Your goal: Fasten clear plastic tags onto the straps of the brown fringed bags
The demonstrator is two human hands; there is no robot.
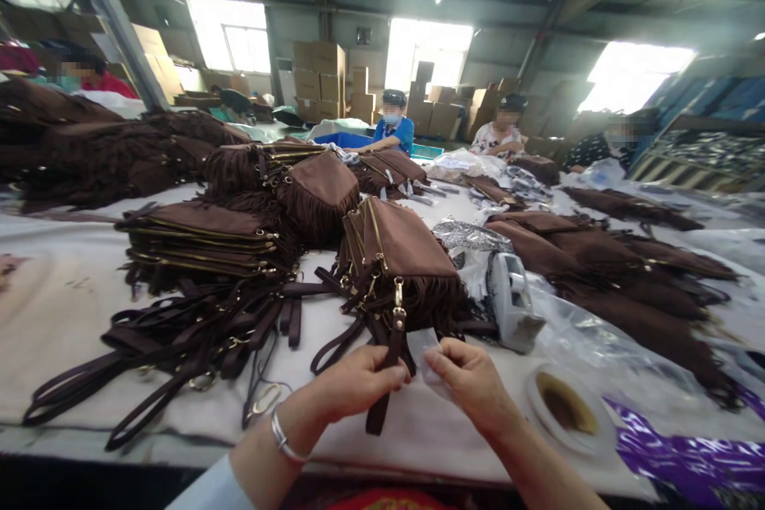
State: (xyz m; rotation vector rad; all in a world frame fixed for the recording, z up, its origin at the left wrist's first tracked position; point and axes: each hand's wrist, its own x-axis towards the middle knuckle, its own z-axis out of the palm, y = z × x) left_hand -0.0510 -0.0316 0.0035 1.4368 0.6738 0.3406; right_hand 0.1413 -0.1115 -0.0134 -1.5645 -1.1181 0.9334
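Note:
At the table's near edge, my left hand pinches a dark brown wrist strap, which hangs by a gold clasp from a fringed brown bag. My right hand, just beside it, grips a small piece of translucent white film close to the strap. The bag lies on top of a stack of similar zippered bags. To the left, a pile of loose brown straps spreads in front of another bag stack.
A tape dispenser stands right of the bags, near a white roll and clear plastic. Purple packaging lies at the right edge. More brown bags are heaped at right. Several people sit across the table.

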